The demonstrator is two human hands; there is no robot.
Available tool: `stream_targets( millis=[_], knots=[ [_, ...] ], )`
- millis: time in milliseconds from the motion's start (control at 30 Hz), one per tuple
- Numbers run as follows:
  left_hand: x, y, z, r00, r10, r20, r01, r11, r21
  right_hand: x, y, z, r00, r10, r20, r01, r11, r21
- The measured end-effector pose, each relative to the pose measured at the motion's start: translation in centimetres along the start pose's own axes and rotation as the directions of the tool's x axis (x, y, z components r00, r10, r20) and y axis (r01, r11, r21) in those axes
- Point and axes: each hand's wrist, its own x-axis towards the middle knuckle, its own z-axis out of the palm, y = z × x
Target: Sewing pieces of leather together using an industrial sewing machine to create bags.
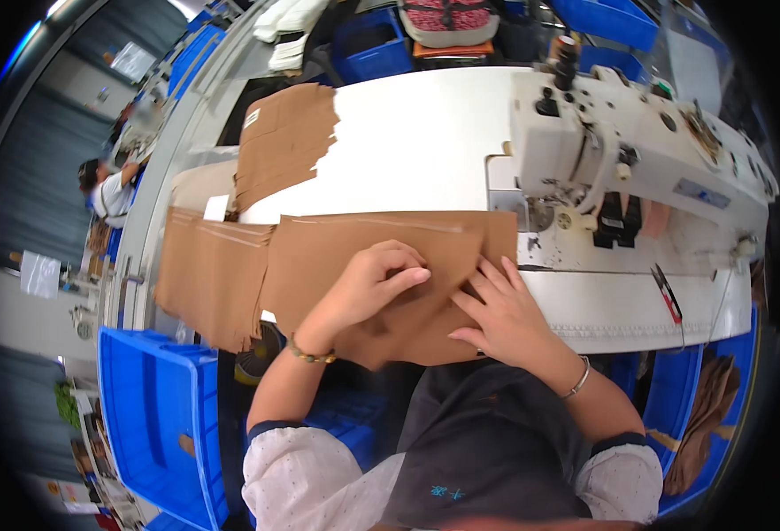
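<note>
Brown fabric panels (354,232) lie on the white sewing table in front of me, overlapping and hanging a little over its near edge. My left hand (375,281) is above the middle of the fabric, fingers curled in, thumb pointing right, with nothing visible in them. On the right part of the cloth rests my right hand (507,310), its fingers spread and flat near a fold or overlapping edge. Left of these panels is a stack of brown fabric pieces (217,274) with chalk-like lines along its top. Another brown fabric stack (284,137) sits behind it, carrying a white label.
A white sewing machine (637,146) stands on the right, with red-handled thread snips (668,294) near its front. A blue crate (155,425) is at lower left; another blue bin (733,354) at right holds brown cloth. Far left, a person (111,193) sits working.
</note>
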Motion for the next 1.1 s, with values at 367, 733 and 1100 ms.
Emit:
stream_targets(
  millis=[367, 733, 1100],
  knots=[
    [11.2, 2.0, 5.4, 0.983, -0.011, 0.185, -0.048, 0.948, 0.316, -1.5, 0.4, 1.8, 0.996, 0.026, -0.080, -0.035, 0.992, -0.119],
    [12.3, 2.8, 8.8, 0.991, 0.069, 0.115, -0.112, 0.892, 0.438, -4.3, 1.1, -0.5, 0.984, -0.053, -0.168, 0.043, 0.997, -0.063],
    [9.7, 6.2, 7.9, 0.993, 0.104, 0.055, -0.115, 0.959, 0.260, -0.4, 10.6, -6.8, 0.852, 0.393, 0.346, -0.487, 0.348, 0.801]
  ],
)
